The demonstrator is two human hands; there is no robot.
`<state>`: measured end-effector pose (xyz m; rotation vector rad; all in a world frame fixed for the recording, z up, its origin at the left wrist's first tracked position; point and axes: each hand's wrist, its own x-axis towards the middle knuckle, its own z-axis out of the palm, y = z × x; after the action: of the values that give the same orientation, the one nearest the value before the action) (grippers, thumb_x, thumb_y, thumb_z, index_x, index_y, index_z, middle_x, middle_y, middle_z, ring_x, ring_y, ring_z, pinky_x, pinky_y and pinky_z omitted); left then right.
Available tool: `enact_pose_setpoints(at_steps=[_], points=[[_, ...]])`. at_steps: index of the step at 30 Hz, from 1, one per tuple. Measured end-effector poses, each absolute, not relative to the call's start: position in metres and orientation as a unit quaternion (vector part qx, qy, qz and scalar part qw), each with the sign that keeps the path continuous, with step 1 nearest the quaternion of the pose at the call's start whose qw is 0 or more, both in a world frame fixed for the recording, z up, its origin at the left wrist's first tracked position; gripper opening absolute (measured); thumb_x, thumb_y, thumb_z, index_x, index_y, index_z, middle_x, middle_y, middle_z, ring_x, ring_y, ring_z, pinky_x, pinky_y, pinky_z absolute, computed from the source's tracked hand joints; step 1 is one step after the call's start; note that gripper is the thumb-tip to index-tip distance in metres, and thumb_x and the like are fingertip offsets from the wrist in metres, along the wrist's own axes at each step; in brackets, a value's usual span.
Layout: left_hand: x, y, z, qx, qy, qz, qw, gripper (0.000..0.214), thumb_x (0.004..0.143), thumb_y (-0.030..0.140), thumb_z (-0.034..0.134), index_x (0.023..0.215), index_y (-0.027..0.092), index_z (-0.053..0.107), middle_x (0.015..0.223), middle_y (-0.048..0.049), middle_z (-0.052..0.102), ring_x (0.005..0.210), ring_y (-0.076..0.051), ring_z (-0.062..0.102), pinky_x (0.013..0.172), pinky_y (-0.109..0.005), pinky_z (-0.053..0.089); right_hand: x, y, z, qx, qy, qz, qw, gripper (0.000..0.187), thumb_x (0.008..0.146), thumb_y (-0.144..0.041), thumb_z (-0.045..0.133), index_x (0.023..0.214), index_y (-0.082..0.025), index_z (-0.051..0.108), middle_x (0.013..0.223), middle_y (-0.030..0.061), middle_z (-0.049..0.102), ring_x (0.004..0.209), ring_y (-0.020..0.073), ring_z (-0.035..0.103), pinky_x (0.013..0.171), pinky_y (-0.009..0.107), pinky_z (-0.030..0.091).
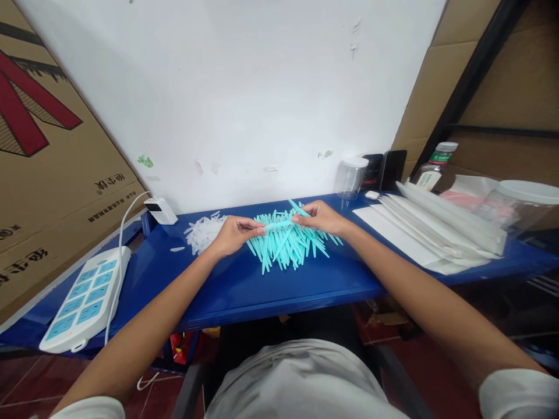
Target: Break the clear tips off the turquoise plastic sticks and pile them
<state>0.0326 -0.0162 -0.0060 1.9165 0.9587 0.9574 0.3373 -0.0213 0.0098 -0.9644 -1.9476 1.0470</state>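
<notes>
Over a heap of slim turquoise plastic sticks (286,247), my two hands face each other. My right hand (321,218) is closed on one end of a turquoise stick (283,224), held roughly level. My left hand (238,233) pinches at the stick's other end, where a small pale translucent piece (269,227) seems to sit between the fingertips. Whether that piece is around the stick or only touching it, I cannot tell. Just left of my left hand lies a pile of translucent white plastic pieces (203,233), one of them apart from the rest.
A white power strip (87,297) and a small white device (161,210) with a cable are at the left of the blue table (244,297). On the right are stacked white packets (432,227), a clear jar (351,177) and a bottle (437,166). A white wall stands behind.
</notes>
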Motion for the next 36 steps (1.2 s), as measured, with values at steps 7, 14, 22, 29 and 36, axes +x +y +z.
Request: enact_pose_setpoints(at_steps=[7,14,22,29,36], points=[[0.022,-0.016,0.005,0.829,0.421,0.349,0.116,0.043,0.095,0.056,0.064,0.113,0.02,0.081,0.108,-0.0101,0.081,0.095,-0.026,0.074,0.087,-0.038,0.058,0.374,-0.002,0.016,-0.455,-0.764,0.205,0.409,0.046,0.091,-0.058,0.068,0.074,-0.015,0.072,0.068,0.0043,0.064,0.064,0.0157,0.051,0.06,0.029,0.035],[-0.018,-0.001,0.016,0.837,0.486,0.241,-0.071,0.041,0.1,0.049,0.052,0.099,0.02,0.081,0.098,-0.0124,0.08,0.093,-0.03,0.071,0.081,-0.039,0.052,0.452,0.014,0.016,-0.67,-0.678,-0.033,0.301,0.028,0.089,-0.037,0.066,0.087,-0.012,0.078,0.078,0.0135,0.075,0.076,0.0255,0.066,0.066,0.031,0.041],[-0.029,0.006,0.016,0.84,0.508,0.182,-0.048,0.036,0.094,0.049,0.058,0.096,0.022,0.082,0.091,-0.0111,0.08,0.081,-0.029,0.072,0.066,-0.034,0.047,0.463,0.01,0.012,-0.721,-0.68,-0.001,0.135,0.027,0.078,-0.045,0.08,0.08,-0.018,0.079,0.079,0.0124,0.075,0.072,0.0254,0.066,0.062,0.031,0.039],[-0.037,0.011,0.014,0.856,0.491,0.163,-0.006,0.036,0.086,0.055,0.068,0.094,0.024,0.083,0.083,-0.0076,0.078,0.074,-0.025,0.07,0.063,-0.031,0.045,0.442,0.009,0.014,-0.642,-0.737,0.058,0.204,0.046,0.086,-0.059,0.069,0.078,-0.014,0.078,0.075,0.0108,0.073,0.07,0.0229,0.062,0.062,0.032,0.039],[-0.04,0.011,0.016,0.864,0.473,0.17,0.027,0.038,0.09,0.056,0.062,0.094,0.025,0.083,0.086,-0.0075,0.078,0.076,-0.024,0.069,0.066,-0.031,0.047,0.423,0.016,0.006,-0.575,-0.774,0.078,0.253,0.031,0.087,-0.042,0.067,0.079,-0.014,0.078,0.076,0.0087,0.073,0.071,0.0201,0.06,0.067,0.031,0.039]])
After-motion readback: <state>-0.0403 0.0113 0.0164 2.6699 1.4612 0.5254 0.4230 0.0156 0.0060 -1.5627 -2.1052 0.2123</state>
